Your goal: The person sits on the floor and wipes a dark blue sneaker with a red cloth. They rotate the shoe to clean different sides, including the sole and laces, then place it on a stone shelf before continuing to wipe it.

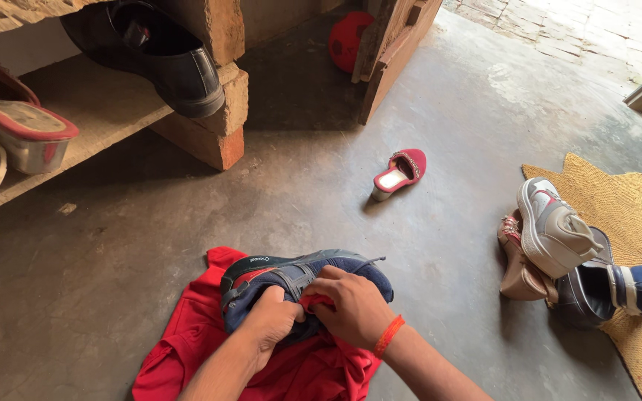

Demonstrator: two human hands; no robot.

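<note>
Fingers of both hands, left hand [273, 319] and right hand [354, 306], clamp a red cloth [187, 349] (bunched) against the dark blue shoe [299, 278].

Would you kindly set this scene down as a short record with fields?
setting: grey concrete floor beside a low wooden shelf
left hand: on the dark blue shoe, pressing red cloth to it
right hand: gripping the same shoe, orange wristband on the wrist
on shelf: black shoe
on floor: lone red slipper
at right: pile of shoes on the edge of a yellow mat
</note>
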